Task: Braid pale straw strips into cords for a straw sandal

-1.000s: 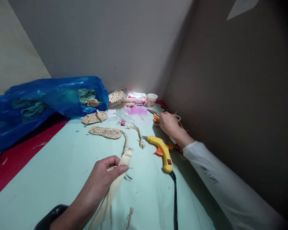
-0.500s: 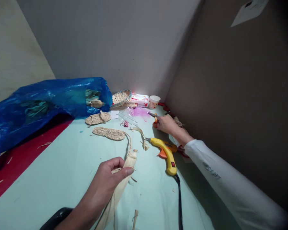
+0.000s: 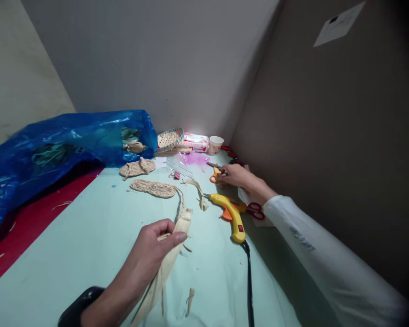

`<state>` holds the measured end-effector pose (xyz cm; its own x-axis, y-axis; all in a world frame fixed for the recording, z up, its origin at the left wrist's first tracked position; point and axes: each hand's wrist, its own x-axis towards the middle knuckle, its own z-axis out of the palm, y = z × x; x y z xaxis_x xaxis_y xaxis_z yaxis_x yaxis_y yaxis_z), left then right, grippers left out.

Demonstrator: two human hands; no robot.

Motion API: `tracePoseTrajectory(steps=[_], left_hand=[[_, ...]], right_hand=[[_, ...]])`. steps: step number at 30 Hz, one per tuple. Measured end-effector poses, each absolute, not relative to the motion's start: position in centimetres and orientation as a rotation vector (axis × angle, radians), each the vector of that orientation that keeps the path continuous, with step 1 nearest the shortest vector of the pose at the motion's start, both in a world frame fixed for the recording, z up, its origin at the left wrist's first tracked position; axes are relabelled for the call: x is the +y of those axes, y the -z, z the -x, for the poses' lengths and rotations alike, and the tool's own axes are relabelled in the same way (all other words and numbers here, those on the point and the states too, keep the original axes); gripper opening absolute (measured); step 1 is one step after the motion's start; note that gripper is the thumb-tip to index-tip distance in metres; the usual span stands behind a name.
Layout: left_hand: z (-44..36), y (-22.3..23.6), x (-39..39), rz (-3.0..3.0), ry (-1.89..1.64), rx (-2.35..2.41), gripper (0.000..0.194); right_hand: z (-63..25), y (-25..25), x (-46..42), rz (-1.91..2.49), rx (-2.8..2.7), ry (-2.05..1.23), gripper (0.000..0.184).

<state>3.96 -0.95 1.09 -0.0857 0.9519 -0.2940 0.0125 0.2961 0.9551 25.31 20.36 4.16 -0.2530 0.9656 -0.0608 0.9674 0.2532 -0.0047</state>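
Pinched between the thumb and fingers of my left hand (image 3: 160, 243) is a pale dried husk strip (image 3: 182, 223), with its long end trailing toward the bottom edge. A thin braid (image 3: 180, 196) runs from near the strip's top to a coiled, woven sole-shaped piece (image 3: 153, 187) lying flat. Farther off on the right, my right hand (image 3: 236, 176) has its fingers closed at the orange-handled scissors (image 3: 214, 176), whose blades point left; the fingers partly cover the handles. Close below that hand lies a yellow glue gun (image 3: 233, 215) with an orange trigger.
A blue plastic bag (image 3: 88, 131) of husks fills the left. A woven slipper (image 3: 137, 167), a basket (image 3: 170, 138), a paper cup (image 3: 216, 144) and a binder clip (image 3: 176, 175) stand or lie behind. Red-handled scissors (image 3: 255, 211) and the glue gun's black cord (image 3: 248, 277) are at right.
The view has shifted slightly. My right hand's grasp at the orange-handled scissors has changed, and more of the handle shows. My left hand still holds the husk strip in nearly the same place.
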Motion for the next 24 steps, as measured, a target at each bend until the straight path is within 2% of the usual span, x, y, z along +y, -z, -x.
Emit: tracePoseTrajectory(steps=[6,13,24], left_hand=[[-4.1,-1.3,-1.1,-0.954,-1.012,1.417,0.035],[-4.0,-0.3,-1.1,-0.903,-0.954,1.457,0.040],[-3.9,-0.7,-1.2,-0.949,-0.887,1.493,0.041]], right_hand=[[-30.0,-5.7,15.4,-2.001,2.559,0.039,0.024],[-33.3,-0.9,7.6,-2.002,2.549,0.139,0.021],[-32.6,-1.1,6.6,-2.048,2.411,-0.042,0.018]])
